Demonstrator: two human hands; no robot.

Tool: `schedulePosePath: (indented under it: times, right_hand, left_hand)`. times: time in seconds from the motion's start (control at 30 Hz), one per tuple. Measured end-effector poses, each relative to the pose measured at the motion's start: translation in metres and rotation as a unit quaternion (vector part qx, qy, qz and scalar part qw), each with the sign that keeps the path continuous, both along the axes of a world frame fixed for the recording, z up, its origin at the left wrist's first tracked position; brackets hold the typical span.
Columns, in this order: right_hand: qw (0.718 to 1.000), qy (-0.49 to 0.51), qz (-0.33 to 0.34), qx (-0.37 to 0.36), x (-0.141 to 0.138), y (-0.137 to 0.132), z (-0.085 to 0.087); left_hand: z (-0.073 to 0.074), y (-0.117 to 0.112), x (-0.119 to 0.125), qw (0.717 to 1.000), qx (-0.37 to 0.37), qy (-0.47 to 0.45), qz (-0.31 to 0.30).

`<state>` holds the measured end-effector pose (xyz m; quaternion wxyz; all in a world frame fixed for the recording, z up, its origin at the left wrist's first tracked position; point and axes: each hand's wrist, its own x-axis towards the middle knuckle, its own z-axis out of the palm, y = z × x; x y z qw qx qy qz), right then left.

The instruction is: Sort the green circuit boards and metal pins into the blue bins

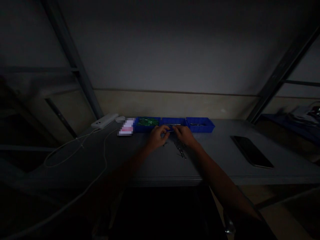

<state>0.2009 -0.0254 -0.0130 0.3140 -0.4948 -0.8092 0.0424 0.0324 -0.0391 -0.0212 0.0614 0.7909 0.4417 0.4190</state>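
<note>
Both hands meet in front of the middle blue bin (173, 120), just above the table. My left hand (157, 136) is closed, pinching one end of a thin, shiny rod (170, 131). The fingers of my right hand (183, 134) are closed at the rod's other end. The rod's exact kind is too small and dark to make out. Below my right hand several small metal parts (180, 149) lie in a loose pile on the table. A slender metal piece (173, 124) shows in the middle bin behind the fingers.
Green packets fill the left blue bin (147, 122); thin metal pieces lie in the right blue bin (200, 124). A phone (252, 151) rests at right on the grey table (160, 168). At left are a white power strip (105, 121), a pale cable (105, 156) and a blurred card (126, 127).
</note>
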Motion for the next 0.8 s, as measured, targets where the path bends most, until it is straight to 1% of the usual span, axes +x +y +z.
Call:
schedulePosePath:
  times: [0.07, 0.1, 0.17, 0.23, 0.3, 0.33, 0.4, 0.47, 0.5, 0.53, 0.6, 0.7, 0.73, 0.8]
  right_hand:
    - [1.0, 0.018, -0.011, 0.002, 0.005, 0.004, 0.001]
    - [0.999, 0.033, -0.027, 0.005, 0.01, 0.007, 0.001]
    - [0.993, 0.077, -0.093, 0.02, 0.023, 0.013, 0.002]
    - [0.973, 0.126, -0.192, 0.038, 0.041, 0.019, 0.002]
    - [0.941, 0.173, -0.289, 0.041, 0.06, 0.025, -0.001]
    - [0.926, 0.193, -0.321, 0.035, 0.068, 0.028, -0.003]
    - [0.91, 0.237, -0.34, 0.017, 0.08, 0.031, -0.007]
    - [0.907, 0.267, -0.326, -0.005, 0.083, 0.033, -0.009]
    - [0.91, 0.272, -0.313, -0.014, 0.081, 0.032, -0.009]
    - [0.916, 0.27, -0.297, -0.02, 0.077, 0.031, -0.008]
    - [0.936, 0.245, -0.25, -0.024, 0.064, 0.026, -0.004]
    - [0.975, 0.18, -0.13, -0.031, 0.04, 0.016, 0.002]
    - [0.983, 0.16, -0.085, -0.038, 0.032, 0.012, 0.002]
    - [0.991, 0.122, -0.003, -0.06, 0.018, 0.005, 0.003]
  left_hand:
    - [-0.003, 0.001, 0.002, 1.0, -0.009, 0.004, -0.007]
    - [-0.005, 0.001, 0.004, 1.0, -0.02, 0.012, -0.014]
    - [-0.008, 0.0, 0.008, 0.997, -0.044, 0.047, -0.032]
    - [-0.009, -0.004, 0.013, 0.992, -0.059, 0.104, -0.047]
    - [-0.008, -0.01, 0.017, 0.982, -0.063, 0.167, -0.06]
    - [-0.008, -0.013, 0.018, 0.977, -0.063, 0.193, -0.065]
    - [-0.008, -0.017, 0.018, 0.97, -0.069, 0.223, -0.07]
    - [-0.009, -0.018, 0.017, 0.967, -0.079, 0.231, -0.069]
    - [-0.009, -0.018, 0.017, 0.967, -0.083, 0.231, -0.065]
    - [-0.01, -0.017, 0.016, 0.967, -0.085, 0.231, -0.061]
    - [-0.011, -0.016, 0.014, 0.968, -0.087, 0.231, -0.048]
    - [-0.012, -0.012, 0.012, 0.972, -0.083, 0.219, -0.028]
    - [-0.012, -0.01, 0.012, 0.974, -0.083, 0.208, -0.025]
    - [-0.011, -0.006, 0.01, 0.982, -0.089, 0.166, -0.013]
